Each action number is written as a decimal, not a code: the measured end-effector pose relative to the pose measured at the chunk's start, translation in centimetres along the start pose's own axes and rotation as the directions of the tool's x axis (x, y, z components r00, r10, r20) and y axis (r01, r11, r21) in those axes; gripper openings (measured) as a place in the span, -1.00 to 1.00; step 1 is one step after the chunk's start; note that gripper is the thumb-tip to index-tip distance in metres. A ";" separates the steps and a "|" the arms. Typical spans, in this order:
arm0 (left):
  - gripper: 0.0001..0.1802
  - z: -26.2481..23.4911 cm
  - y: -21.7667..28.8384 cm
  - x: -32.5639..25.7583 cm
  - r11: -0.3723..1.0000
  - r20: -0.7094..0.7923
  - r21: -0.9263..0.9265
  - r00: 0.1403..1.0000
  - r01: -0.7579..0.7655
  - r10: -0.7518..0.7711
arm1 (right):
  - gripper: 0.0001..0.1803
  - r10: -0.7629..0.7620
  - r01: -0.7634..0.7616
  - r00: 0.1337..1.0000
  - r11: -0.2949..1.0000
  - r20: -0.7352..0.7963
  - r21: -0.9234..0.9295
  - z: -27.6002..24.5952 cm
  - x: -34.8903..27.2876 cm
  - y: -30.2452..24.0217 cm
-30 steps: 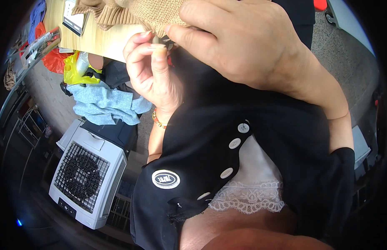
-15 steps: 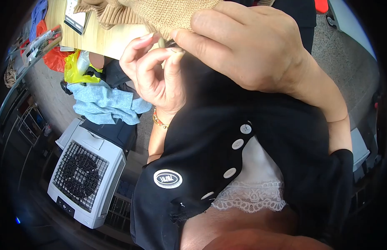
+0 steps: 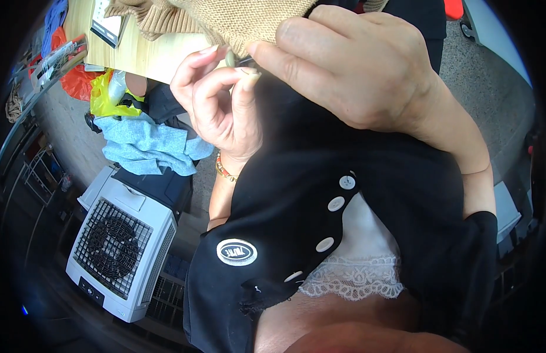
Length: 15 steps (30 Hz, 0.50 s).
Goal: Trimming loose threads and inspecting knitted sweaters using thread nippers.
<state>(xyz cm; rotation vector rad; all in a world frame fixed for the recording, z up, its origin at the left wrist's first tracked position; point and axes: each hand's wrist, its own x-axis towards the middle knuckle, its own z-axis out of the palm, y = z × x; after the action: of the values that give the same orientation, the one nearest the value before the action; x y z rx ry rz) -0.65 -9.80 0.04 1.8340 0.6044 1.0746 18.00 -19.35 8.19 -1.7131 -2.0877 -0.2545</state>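
A tan knitted garment (image 3: 243, 20) hangs at the top of the view, its lower corner between my hands. With curled fingers, my left hand (image 3: 226, 109) pinches a small pale-green piece (image 3: 230, 59), seen nearly edge-on, at that corner. My right hand (image 3: 361, 73) is closed over the knit's edge, palm down. Beside its forefinger a short thin metallic sliver (image 3: 245, 60) shows, like a needle; most of it is hidden. The fingertips of both hands nearly meet.
A pale wooden table (image 3: 149, 56) stands at the far left. Below it lie a light-blue knitted garment (image 3: 146, 144), a yellow plastic bag (image 3: 105, 97) and a red bag (image 3: 76, 82). A white fan unit (image 3: 117, 247) stands on the floor at left.
My right hand has shifted slightly right, together with the knit's corner. The gap at the fingertips has widened, and the metallic sliver and the pale-green piece show more clearly.
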 end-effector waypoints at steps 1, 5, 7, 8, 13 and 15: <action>-0.87 0.0 0.1 0.0 1.000 0.001 0.000 1.000 0.000 0.000 | -0.86 -0.001 0.001 1.000 1.000 -0.009 0.008 0.0 -0.1 0.0; -0.88 0.2 0.3 0.1 0.999 0.010 -0.040 1.000 -0.001 0.002 | -0.83 -0.048 0.049 0.999 0.998 0.023 -0.035 -0.3 0.0 0.4; -0.88 0.1 0.3 0.0 0.999 0.013 -0.050 1.000 0.001 0.000 | -0.82 0.031 -0.031 0.999 0.996 0.008 0.079 -0.4 0.0 0.4; -0.89 0.1 0.2 -0.1 0.995 -0.002 -0.095 1.000 0.020 -0.020 | -0.81 0.111 -0.109 0.994 0.975 0.002 0.191 -0.4 -0.1 0.5; -0.91 -0.1 0.9 0.3 0.928 0.006 -0.336 0.986 0.157 -0.165 | -0.74 0.384 -0.366 0.921 0.792 0.067 0.488 -0.8 -0.6 1.3; -0.89 -0.6 1.2 0.8 0.897 0.014 -0.405 0.982 0.179 -0.190 | -0.72 0.399 -0.366 0.916 0.811 0.026 0.457 -0.6 -1.1 1.4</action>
<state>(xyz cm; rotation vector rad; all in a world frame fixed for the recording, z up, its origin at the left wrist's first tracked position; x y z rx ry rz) -0.86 -9.53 1.58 1.3761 0.5139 1.0093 19.59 -20.23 8.12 -1.7407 -1.5356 0.2764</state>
